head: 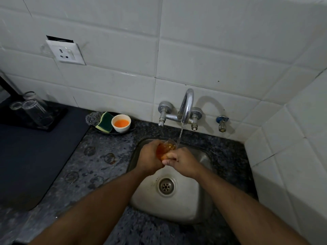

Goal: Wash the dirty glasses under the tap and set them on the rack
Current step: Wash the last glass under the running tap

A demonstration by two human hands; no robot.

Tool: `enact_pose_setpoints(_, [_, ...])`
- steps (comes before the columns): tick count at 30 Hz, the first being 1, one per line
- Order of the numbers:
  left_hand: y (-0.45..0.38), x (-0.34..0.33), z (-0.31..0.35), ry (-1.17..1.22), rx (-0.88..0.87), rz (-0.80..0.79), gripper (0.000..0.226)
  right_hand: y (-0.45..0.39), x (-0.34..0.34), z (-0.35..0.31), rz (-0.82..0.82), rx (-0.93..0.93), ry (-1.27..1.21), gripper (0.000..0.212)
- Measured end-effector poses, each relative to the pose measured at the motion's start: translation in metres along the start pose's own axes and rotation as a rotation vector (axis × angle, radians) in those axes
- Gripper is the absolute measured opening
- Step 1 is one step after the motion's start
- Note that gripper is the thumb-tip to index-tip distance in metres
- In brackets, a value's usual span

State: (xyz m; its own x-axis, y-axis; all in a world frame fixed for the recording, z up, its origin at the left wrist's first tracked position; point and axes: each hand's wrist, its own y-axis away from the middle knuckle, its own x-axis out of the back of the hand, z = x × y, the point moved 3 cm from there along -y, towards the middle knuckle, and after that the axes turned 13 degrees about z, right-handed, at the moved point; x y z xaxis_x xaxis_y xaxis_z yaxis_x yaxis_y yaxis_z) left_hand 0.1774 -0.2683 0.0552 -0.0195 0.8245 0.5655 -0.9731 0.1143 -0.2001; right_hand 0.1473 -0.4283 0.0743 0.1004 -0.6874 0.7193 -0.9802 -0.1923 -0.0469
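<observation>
Over the sink (203,206), left hand (149,159) and right hand (182,160) both grasp one glass (163,150), fingers (169,161) curled round it. Just beyond the fingers, tap (185,105) water strikes it. Washed glasses (33,108) stand far left on the counter (99,156).

Tap (185,106) overhangs the sink (203,206); bowl (121,123) and sponge (105,122) crowd its left.
</observation>
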Motion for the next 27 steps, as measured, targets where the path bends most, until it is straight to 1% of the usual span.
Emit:
enact_pose_setpoints(3, [-0.006,0.001,-0.007,-0.080,0.040,-0.275,0.059,0.002,0.001,0.008,-0.149,0.026,0.160,0.019])
enact_pose_setpoints(4, [-0.007,0.001,-0.009,-0.085,0.060,-0.317,0.061,0.001,0.003,0.007,-0.166,0.016,0.172,0.019])
enact_pose_setpoints(5, [-0.007,0.001,-0.009,-0.068,0.074,-0.315,0.062,0.001,0.003,0.006,-0.159,0.007,0.156,0.020])
enact_pose_setpoints(6, [-0.006,0.001,-0.008,-0.044,0.077,-0.275,0.063,0.000,0.002,0.002,-0.126,0.002,0.131,0.022])
enact_pose_setpoints(7, [-0.005,0.001,-0.006,-0.019,0.055,-0.194,0.062,-0.001,0.001,0.000,-0.079,-0.005,0.076,0.024])
enact_pose_setpoints(9, [-0.003,0.000,-0.005,-0.011,-0.007,-0.020,0.051,0.000,-0.002,-0.001,0.022,-0.047,-0.062,0.022])
enact_pose_setpoints(10, [-0.003,0.002,-0.003,-0.021,-0.025,0.025,0.046,0.001,-0.002,0.000,0.040,-0.057,-0.105,0.022])
enact_pose_setpoints(11, [-0.003,0.002,-0.002,-0.035,-0.039,0.014,0.043,0.003,-0.003,0.002,0.032,-0.047,-0.113,0.021])
enact_pose_setpoints(12, [-0.005,0.003,-0.003,-0.044,-0.045,-0.048,0.044,0.005,-0.001,0.001,-0.007,-0.015,-0.064,0.019])
enact_pose_setpoints(14, [-0.009,0.004,-0.007,-0.049,-0.017,-0.255,0.049,0.007,0.002,0.004,-0.140,0.065,0.125,0.018])
enact_pose_setpoints(15, [-0.009,0.004,-0.007,-0.050,0.024,-0.364,0.052,0.007,0.005,0.006,-0.189,0.084,0.233,0.023])
enact_pose_setpoints(16, [-0.009,0.003,-0.009,-0.046,0.074,-0.434,0.055,0.005,0.006,0.008,-0.206,0.073,0.310,0.029])
enact_pose_setpoints(17, [-0.009,0.002,-0.010,-0.027,0.110,-0.443,0.057,0.004,0.006,0.007,-0.190,0.049,0.309,0.032])
enact_pose_setpoints(19, [-0.009,0.000,-0.008,0.027,0.130,-0.356,0.062,0.003,0.003,0.003,-0.117,0.003,0.204,0.031])
enact_pose_setpoints(21, [-0.008,-0.002,-0.006,0.031,0.062,-0.260,0.066,0.003,-0.001,-0.001,-0.091,-0.007,0.143,0.025])
enact_pose_setpoints(22, [-0.006,-0.003,-0.006,0.034,0.037,-0.243,0.066,0.003,-0.001,-0.002,-0.103,0.007,0.152,0.024])
enact_pose_setpoints(23, [-0.005,-0.003,-0.007,0.040,0.031,-0.245,0.064,0.003,-0.001,-0.001,-0.128,0.026,0.185,0.023])
enact_pose_setpoints(24, [-0.004,-0.004,-0.009,0.047,0.050,-0.267,0.063,0.003,0.003,0.000,-0.151,0.036,0.223,0.021])
enact_pose_setpoints(25, [-0.003,-0.004,-0.009,0.056,0.094,-0.300,0.063,0.003,0.008,0.001,-0.141,0.040,0.224,0.019])
enact_pose_setpoints(26, [-0.002,-0.006,-0.009,0.081,0.157,-0.333,0.064,0.004,0.014,0.003,-0.091,0.022,0.181,0.020])
enact_pose_setpoints(27, [-0.001,-0.007,-0.010,0.119,0.228,-0.359,0.063,0.006,0.020,0.004,0.001,-0.019,0.090,0.025])
